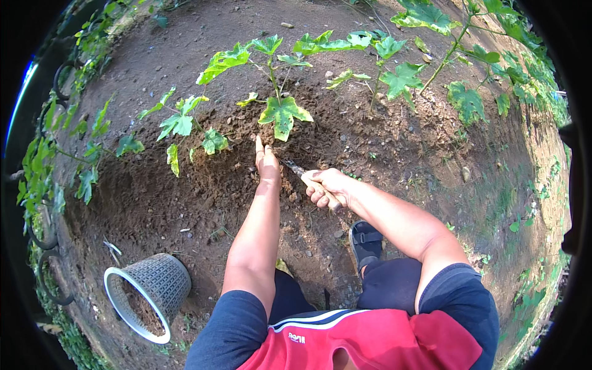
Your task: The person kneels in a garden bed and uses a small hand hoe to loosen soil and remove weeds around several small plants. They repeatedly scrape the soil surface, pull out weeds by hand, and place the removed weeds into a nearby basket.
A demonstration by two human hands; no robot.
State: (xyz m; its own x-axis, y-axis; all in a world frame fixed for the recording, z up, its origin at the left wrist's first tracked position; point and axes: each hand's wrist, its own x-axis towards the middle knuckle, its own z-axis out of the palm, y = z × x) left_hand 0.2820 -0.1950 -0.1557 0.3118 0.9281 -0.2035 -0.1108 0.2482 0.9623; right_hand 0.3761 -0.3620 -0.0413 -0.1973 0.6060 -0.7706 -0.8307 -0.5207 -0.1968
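My right hand (pixel 327 187) is closed around the wooden handle of a hand tool (pixel 296 169), whose dark, soil-covered metal end points up and left at the ground. Its exact kind cannot be told. Beside the tool's end, my left hand (pixel 267 159) rests at the loose brown soil (pixel 222 171), fingers pointing away from me and holding nothing that shows. Just beyond both hands stands a leafy plant (pixel 283 115) with lobed, partly yellowed and holed leaves. A smaller plant (pixel 179 124) grows to its left.
A plastic lattice basket (pixel 180 282) with a white rim lies tipped at the lower left, some soil inside. More lobed-leaf plants (pixel 402 81) grow at the right and far left. My shoe (pixel 365 243) is below my right hand. Dark metal curls (pixel 55 277) edge the left side.
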